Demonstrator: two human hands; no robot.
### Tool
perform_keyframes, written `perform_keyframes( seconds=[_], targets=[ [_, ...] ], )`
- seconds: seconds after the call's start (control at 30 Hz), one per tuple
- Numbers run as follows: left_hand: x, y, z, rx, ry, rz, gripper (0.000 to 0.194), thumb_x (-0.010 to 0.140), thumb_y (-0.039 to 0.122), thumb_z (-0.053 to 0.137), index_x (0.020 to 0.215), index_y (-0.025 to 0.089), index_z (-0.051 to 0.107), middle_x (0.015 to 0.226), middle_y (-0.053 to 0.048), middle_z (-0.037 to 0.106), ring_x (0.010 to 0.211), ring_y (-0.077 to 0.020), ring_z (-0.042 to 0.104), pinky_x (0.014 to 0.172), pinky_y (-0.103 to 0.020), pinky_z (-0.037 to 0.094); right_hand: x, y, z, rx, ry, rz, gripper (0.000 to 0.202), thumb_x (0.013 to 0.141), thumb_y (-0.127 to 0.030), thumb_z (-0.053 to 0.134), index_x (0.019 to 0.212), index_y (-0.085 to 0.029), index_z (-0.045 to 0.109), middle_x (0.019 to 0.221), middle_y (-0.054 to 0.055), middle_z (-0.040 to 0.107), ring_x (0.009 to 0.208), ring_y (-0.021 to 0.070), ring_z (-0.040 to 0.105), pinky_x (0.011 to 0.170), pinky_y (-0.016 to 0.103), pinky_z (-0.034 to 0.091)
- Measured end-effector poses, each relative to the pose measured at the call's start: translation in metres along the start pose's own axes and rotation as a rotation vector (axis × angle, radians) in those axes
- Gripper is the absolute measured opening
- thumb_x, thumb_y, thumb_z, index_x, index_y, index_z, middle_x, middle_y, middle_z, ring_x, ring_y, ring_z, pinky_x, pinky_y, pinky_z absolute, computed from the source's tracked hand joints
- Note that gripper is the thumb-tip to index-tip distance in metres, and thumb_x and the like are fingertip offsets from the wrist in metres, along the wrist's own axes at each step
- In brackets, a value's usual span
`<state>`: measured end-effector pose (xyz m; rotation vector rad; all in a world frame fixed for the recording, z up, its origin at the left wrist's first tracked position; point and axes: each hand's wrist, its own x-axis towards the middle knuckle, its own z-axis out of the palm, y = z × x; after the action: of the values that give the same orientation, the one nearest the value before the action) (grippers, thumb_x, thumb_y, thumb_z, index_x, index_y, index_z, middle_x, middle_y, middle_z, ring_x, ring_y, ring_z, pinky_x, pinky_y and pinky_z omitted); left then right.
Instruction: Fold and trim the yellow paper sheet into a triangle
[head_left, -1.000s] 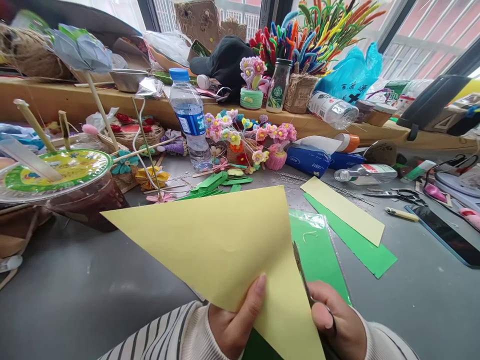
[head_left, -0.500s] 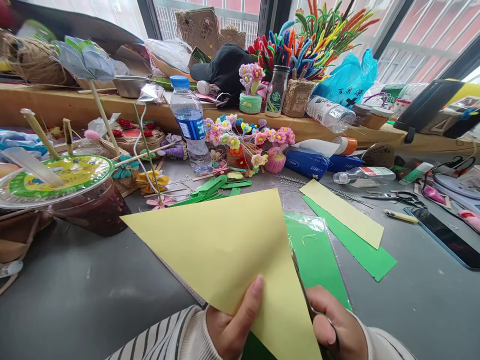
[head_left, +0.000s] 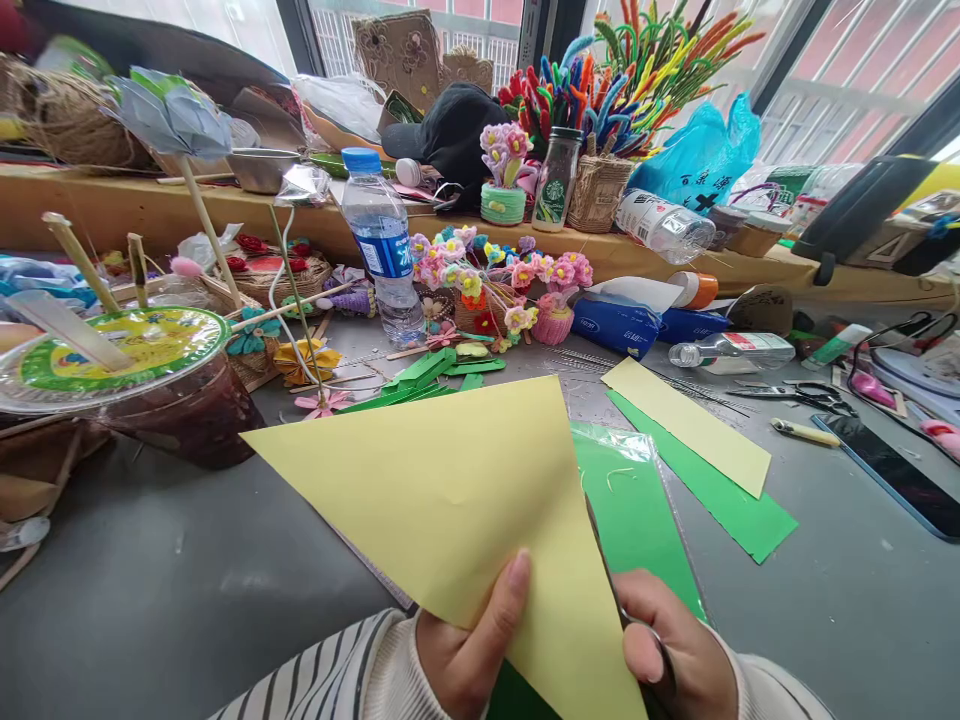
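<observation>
A folded sheet of yellow paper, roughly triangular, is raised above the table. My left hand grips its lower edge, thumb on top and the other fingers hidden beneath. My right hand is closed around a pair of scissors, whose dark blade runs along the paper's right edge. Most of the scissors is hidden by the paper and my fingers. Under the paper lies a green sheet in a clear plastic sleeve.
Right of the sleeve lie a yellow strip and a green strip, then a utility knife, a phone and other scissors. A lidded drink cup stands left; a water bottle and crochet flowers stand behind.
The scissors blade shows slightly less beside the paper's right edge. Both hands keep nearly the same place, and the view has shifted very slightly.
</observation>
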<state>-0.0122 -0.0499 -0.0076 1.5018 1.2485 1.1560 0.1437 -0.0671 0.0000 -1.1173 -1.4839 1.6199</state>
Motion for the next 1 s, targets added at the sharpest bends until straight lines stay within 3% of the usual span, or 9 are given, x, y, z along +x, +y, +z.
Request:
perform_keyframes(
  seconds=[0.23, 0.37, 0.53, 0.83, 1.0],
  targets=[
    [-0.0006, 0.0015, -0.0030, 0.041, -0.020, -0.050, 0.032, 0.073, 0.040, 0.046, 0.088, 0.018, 0.062, 0.090, -0.005, 0.063, 0.093, -0.0213, 0.053, 0.093, -0.031, 0.034, -0.0006, 0.0002, -0.0002, -0.010, -0.020, 0.004, 0.068, 0.059, -0.070, 0.033, 0.075, -0.011, 0.063, 0.060, 0.005, 0.056, 0.057, 0.0168, 0.051, 0.051, 0.024, 0.041],
    [-0.0004, -0.0001, -0.0030, 0.006, -0.059, -0.047, 0.030, 0.074, 0.037, 0.045, 0.091, 0.018, 0.061, 0.086, -0.005, 0.064, 0.090, -0.0206, 0.055, 0.090, -0.030, 0.038, 0.0000, 0.0013, -0.0011, 0.028, -0.046, -0.016, 0.064, 0.062, -0.067, 0.035, 0.076, -0.011, 0.062, 0.061, 0.004, 0.055, 0.054, 0.0149, 0.050, 0.049, 0.022, 0.039],
    [0.0001, 0.0024, -0.0037, 0.059, -0.014, -0.026, 0.030, 0.073, 0.038, 0.046, 0.089, 0.018, 0.062, 0.094, -0.005, 0.062, 0.101, -0.0205, 0.048, 0.097, -0.030, 0.027, 0.0012, 0.0014, -0.0033, 0.039, -0.069, -0.031, 0.061, 0.063, -0.065, 0.038, 0.075, -0.011, 0.062, 0.061, 0.004, 0.055, 0.053, 0.0138, 0.048, 0.050, 0.022, 0.037],
    [0.0020, 0.0044, -0.0034, 0.079, -0.008, 0.044, 0.030, 0.076, 0.036, 0.043, 0.092, 0.020, 0.061, 0.094, -0.002, 0.062, 0.101, -0.0187, 0.048, 0.091, -0.025, 0.036, 0.0017, 0.0006, -0.0022, 0.135, -0.080, -0.032, 0.055, 0.063, -0.062, 0.043, 0.070, -0.012, 0.062, 0.057, 0.002, 0.051, 0.054, 0.0109, 0.041, 0.049, 0.020, 0.034],
    [0.0014, 0.0046, -0.0033, 0.059, -0.001, -0.020, 0.031, 0.073, 0.039, 0.046, 0.089, 0.018, 0.063, 0.093, -0.004, 0.063, 0.101, -0.0210, 0.048, 0.093, -0.028, 0.033, 0.0010, 0.0029, -0.0014, 0.174, -0.060, -0.019, 0.049, 0.063, -0.060, 0.045, 0.067, -0.014, 0.061, 0.058, 0.001, 0.050, 0.054, 0.0113, 0.043, 0.051, 0.021, 0.034]
  ],
)
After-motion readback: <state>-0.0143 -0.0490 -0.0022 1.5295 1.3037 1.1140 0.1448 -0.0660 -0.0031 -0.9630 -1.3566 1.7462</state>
